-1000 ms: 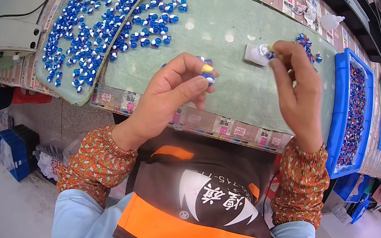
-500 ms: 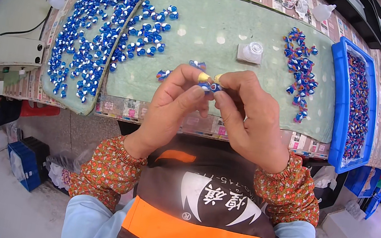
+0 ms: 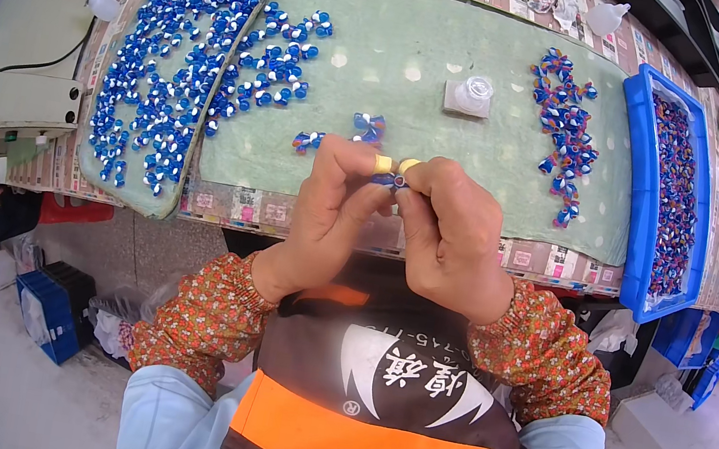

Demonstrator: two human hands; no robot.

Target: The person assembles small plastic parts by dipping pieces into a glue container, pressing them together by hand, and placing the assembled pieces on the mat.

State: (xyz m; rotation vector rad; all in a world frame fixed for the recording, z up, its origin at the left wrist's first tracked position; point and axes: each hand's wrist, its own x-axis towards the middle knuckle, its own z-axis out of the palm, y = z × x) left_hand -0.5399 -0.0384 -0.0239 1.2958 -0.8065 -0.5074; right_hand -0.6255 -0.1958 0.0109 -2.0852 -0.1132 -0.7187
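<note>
A small blue piece (image 3: 397, 180) sits in the middle of the frame, pinched between the fingertips of the left hand (image 3: 334, 206) and the right hand (image 3: 453, 235). It is mostly hidden; only a blue bit with a small pale ring shows. It is held up above the near edge of the green mat (image 3: 417, 110), not touching it.

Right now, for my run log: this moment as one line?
hands: left and right pinch one blue part | above mat edge | blue tray right
</note>
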